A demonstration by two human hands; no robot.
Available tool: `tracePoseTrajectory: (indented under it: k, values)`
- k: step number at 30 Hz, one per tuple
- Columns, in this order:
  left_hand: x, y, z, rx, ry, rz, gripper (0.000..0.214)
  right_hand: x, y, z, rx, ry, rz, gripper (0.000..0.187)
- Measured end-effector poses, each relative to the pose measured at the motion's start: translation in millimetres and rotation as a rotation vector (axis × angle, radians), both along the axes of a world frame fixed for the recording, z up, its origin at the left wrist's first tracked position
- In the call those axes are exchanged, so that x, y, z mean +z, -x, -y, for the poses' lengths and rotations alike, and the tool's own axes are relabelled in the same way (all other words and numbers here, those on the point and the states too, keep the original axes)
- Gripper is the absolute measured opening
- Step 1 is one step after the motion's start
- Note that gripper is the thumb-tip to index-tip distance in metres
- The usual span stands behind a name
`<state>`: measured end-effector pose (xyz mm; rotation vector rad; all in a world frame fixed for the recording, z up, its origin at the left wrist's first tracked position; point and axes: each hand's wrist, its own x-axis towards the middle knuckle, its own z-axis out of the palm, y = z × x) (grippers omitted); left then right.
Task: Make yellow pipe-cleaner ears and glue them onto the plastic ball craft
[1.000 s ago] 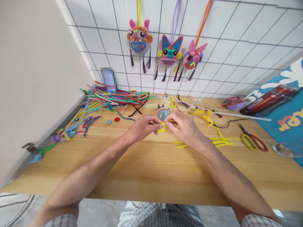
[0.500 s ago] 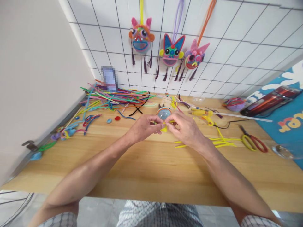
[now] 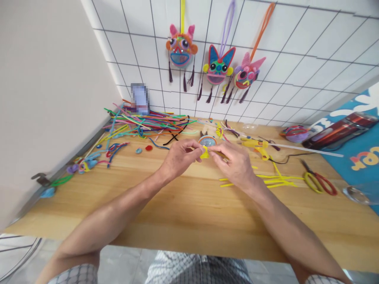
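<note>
In the middle of the table, my left hand (image 3: pixel 182 157) pinches a small bent yellow pipe cleaner piece (image 3: pixel 204 152) between thumb and fingers. My right hand (image 3: pixel 232 158) meets it from the other side, its thumb and forefinger closed on a thin yellowish strand that runs to the same piece. Fingers partly cover both. Just behind the hands stands a clear rounded bowl-like piece (image 3: pixel 207 141) with an orange and blue rim. Dark plier-like tips (image 3: pixel 203 133) show behind it. Several yellow pipe cleaners (image 3: pixel 275 180) lie right of my right hand.
A yellow glue gun (image 3: pixel 260 149) with a long glue stick, scissors (image 3: pixel 318 179) and a red thermos (image 3: pixel 340 130) are to the right. A heap of coloured pipe cleaners (image 3: pixel 154 124) lies back left, near a blurred phone (image 3: pixel 140 98). Three decorated masks (image 3: pixel 219 67) hang on the wall.
The view has shifted slightly. My fingertips have moved a little apart, showing more of the yellow piece; my right hand has turned slightly, with the strand now lying along its fingers.
</note>
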<state>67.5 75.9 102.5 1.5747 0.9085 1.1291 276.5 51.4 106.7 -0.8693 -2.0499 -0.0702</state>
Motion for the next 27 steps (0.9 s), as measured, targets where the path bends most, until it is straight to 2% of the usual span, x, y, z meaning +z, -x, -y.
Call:
tracePoseTrajectory:
  k: [8,13,18,21,27]
  values:
    - [4.9,-1.4,0.9,0.005,0.055,0.129,0.034,-4.3,4.5,0.7,-0.020,-0.010,-0.031,0.025]
    - [4.7,-1.0,1.2,-0.037,0.091,0.191,0.033,-4.7,3.9,1.3,-0.030,-0.034,-0.044,0.028]
    - [0.9,-1.8,1.2,-0.025,0.131,0.249,0.031,-2.9,5.3,2.3,-0.026,-0.047,-0.079,0.027]
    - [0.3,-2.0,-0.2,0.000,0.171,0.308,0.033,0.5,5.9,3.9,-0.021,0.062,-0.152,0.021]
    - [3.0,-2.8,-0.5,0.025,0.205,0.390,0.038,2.8,8.8,6.0,-0.004,0.405,-0.430,0.006]
